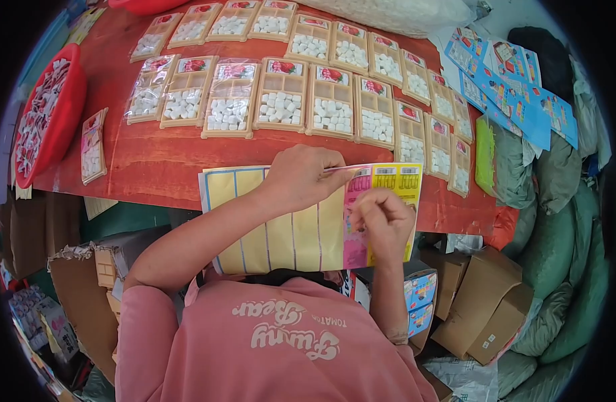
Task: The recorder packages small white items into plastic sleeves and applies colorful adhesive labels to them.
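Observation:
A sticker sheet (308,231) lies across the near table edge and my lap. Most of it is bare pale yellow backing with thin strip lines. Pink and yellow printed stickers (388,175) remain at its right end. My left hand (300,175) reaches across the sheet, thumb and fingers closed at its top edge by the pink sticker (355,251). My right hand (386,220) is curled over the pink and yellow strips, thumb and forefinger pinched together. Whatever lies between those fingertips is too small to make out.
Beige compartment trays (281,100) of white pieces stand in curved rows on the red table (160,157). One wrapped tray (93,147) sits apart at left, by a red basin (50,114) of small packets. Blue printed cards (515,94) are at right. Cardboard boxes (482,305) stand below.

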Available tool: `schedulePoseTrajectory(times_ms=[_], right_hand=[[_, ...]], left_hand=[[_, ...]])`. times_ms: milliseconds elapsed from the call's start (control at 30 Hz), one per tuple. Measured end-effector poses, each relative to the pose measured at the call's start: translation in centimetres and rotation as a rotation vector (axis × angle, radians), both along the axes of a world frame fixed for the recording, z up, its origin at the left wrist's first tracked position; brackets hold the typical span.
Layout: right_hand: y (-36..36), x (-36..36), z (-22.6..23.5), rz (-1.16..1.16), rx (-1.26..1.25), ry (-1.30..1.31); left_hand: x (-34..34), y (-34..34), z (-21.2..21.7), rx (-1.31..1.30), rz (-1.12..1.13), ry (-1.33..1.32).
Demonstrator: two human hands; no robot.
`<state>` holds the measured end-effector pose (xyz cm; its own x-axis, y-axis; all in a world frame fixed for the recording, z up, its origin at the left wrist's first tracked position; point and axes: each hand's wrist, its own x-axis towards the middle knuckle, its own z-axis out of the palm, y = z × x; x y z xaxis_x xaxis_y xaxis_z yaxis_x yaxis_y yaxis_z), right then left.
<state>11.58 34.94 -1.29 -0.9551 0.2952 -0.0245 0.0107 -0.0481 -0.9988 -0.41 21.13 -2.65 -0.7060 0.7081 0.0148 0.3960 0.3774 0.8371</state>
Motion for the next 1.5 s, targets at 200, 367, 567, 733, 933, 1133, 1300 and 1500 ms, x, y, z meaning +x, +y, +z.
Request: schedulePoseTrajectory(times_ms=[200,367,567,733,933,1133,1300,1500], right_hand=[[2.6,-2.6,1.0,0.014,1.006,0.382],[5.0,-2.7,0.1,0.204,1.104,0.562],[12.6,4.4,0.1,-0.629,0.488,0.034],[15.8,7.9,1.4,-0.819,0.842,0.024],[7.5,1.6,4.0,-0.489,0.252,0.096],[3.6,-4.0,3.7,-0.135,0.071,0.169],[-2.2,-7.7,5.4,0.022,0.063,0.178],[-5.8,-10.3,6.1,0.143,-0.014,0.116]], left_hand=[[0.5,0.3,0.0,0.011,0.001,-0.064],[0.6,1.1,-0.9,0.031,-0.003,0.096],[0.0,0.9,-3.7,-0.026,0.058,0.778],[0.6,0.7,-4.5,-0.077,0.12,0.819],[0.0,-4.6,0.6,0.074,0.118,0.866],[-10.8,-18.1,-0.5,-0.354,0.573,1.052],[-13.2,-22.8,-2.6,-0.539,0.491,0.685],[-4.6,-21.2,-3.5,-0.635,0.783,0.608]])
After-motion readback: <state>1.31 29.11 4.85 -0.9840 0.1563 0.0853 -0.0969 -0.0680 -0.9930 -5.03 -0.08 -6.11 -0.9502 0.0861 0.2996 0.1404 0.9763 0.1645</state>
